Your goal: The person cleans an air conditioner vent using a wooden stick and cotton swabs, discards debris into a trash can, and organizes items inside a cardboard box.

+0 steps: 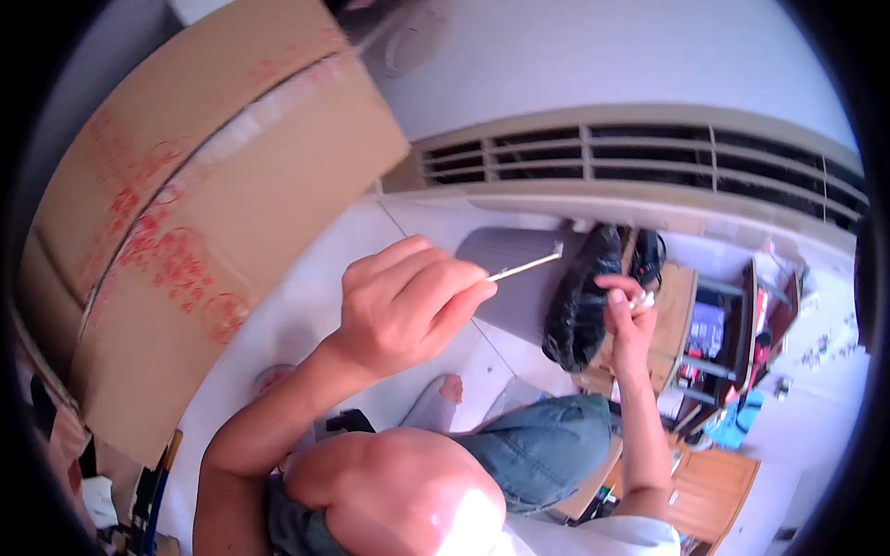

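My left hand (399, 301) is closed, pinching one end of a thin pale stick (526, 268) between thumb and fingers. The stick points right and slightly upward, with a small greyish bit at its far tip. Further right, my right hand (632, 315) is raised, its fingers bent around a small white thing (642, 301) that is too small to name. The two hands are apart. Behind the stick stands a grey bin (510, 243) with a black plastic bag (579, 310) over its rim.
A large cardboard box (278, 176) with red print fills the left. A slatted vent (649, 157) runs along the wall above. Wooden furniture with open shelves (718, 338) stands to the right. My bare knee (399, 491) and a slippered foot (436, 403) show below, over white floor tiles (357, 243).
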Demonstrator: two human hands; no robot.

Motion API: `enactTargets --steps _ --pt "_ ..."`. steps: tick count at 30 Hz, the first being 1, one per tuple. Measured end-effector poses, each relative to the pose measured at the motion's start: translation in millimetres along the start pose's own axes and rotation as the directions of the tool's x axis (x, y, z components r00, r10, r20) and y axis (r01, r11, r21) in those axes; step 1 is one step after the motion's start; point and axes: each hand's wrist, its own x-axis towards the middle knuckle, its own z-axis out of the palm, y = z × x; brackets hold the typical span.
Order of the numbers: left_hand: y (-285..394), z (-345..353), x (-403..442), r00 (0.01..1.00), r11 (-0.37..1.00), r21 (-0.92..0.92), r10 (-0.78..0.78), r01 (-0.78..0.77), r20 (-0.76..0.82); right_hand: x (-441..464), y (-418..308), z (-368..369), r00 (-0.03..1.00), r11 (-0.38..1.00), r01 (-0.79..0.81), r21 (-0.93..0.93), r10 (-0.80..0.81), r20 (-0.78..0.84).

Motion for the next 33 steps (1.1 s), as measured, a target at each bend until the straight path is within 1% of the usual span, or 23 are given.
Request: enactTargets --steps 2,4,6,7,10,11,12,14,16,18,19,20,22,24,26,27,30,31,33 --pt "4 11 -6 0.998 0.997 -0.06 0.046 -0.044 0.042 -8 -36 15 0.981 0.989 0.059 0.136 -0.082 0.174" --pt "10 19 -8 0.995 0.993 -0.101 0.071 -0.064 0.066 -12 -57 19 0.939 0.966 -0.047 0.256 -0.045 0.342" --pt "13 24 -11 0.991 0.99 -0.123 0.085 -0.071 0.108 -10 -64 18 0.924 0.966 -0.108 0.235 0.011 0.381" --pt "14 25 -10 0.988 0.989 -0.123 0.092 -0.077 0.125 -11 -68 19 0.927 0.945 -0.142 0.295 0.023 0.375" --pt "15 29 -13 0.985 0.989 -0.126 0.099 -0.081 0.141 -14 -62 20 0.947 0.963 -0.152 0.225 0.076 0.312" --pt "14 29 -13 0.985 0.989 -0.127 0.098 -0.08 0.142 -16 -62 18 0.957 0.959 -0.18 0.218 0.119 0.265" --pt "12 27 -13 0.991 0.99 -0.121 0.085 -0.072 0.108 -15 -57 15 0.984 0.972 -0.124 0.201 0.095 0.149" --pt "5 22 -10 0.997 0.992 -0.104 0.07 -0.068 0.019 -7 -28 -10 0.977 0.941 -0.208 0.267 0.211 0.014" --pt "-2 13 1 0.998 0.998 -0.042 0.051 -0.053 -0.042 5 18 -34 0.961 0.974 -0.223 -0.032 0.214 -0.177" --pt "-8 4 12 0.994 1.0 0.0 0.006 -0.006 -0.107 14 85 -58 0.962 0.955 -0.206 -0.214 0.158 -0.221" --pt "-10 3 17 0.99 1.0 0.008 -0.024 0.025 -0.139 16 125 -76 0.961 0.913 -0.261 -0.315 0.216 -0.17" --pt "-12 3 23 0.984 0.998 0.016 -0.051 0.055 -0.17 16 150 -90 0.953 0.858 -0.304 -0.415 0.276 -0.127" --pt "-15 5 33 0.979 0.996 0.022 -0.077 0.082 -0.188 5 147 -79 0.933 0.934 -0.309 -0.179 0.334 0.133" --pt "-17 9 39 0.977 0.997 0.013 -0.072 0.076 -0.201 8 146 -78 0.918 0.945 -0.305 -0.116 0.325 0.23" --pt "-13 11 50 0.979 0.997 0.047 -0.042 0.053 -0.198 11 155 -82 0.939 0.936 -0.265 -0.231 0.305 0.161" --pt "-14 12 54 0.983 0.997 0.069 -0.02 0.033 -0.184 12 136 -74 0.96 0.913 -0.25 -0.323 0.277 0.041" --pt "-13 11 59 0.994 0.993 0.117 0.003 0.01 -0.105 17 116 -71 0.924 0.869 -0.357 -0.342 0.383 0.007" --pt "-14 10 58 0.997 0.991 0.132 0.005 0.005 -0.074 19 125 -72 0.947 0.895 -0.301 -0.329 0.321 0.009" --pt "-15 7 55 0.996 0.989 0.146 -0.022 0.035 -0.086 17 123 -70 0.95 0.89 -0.299 -0.345 0.312 -0.016"
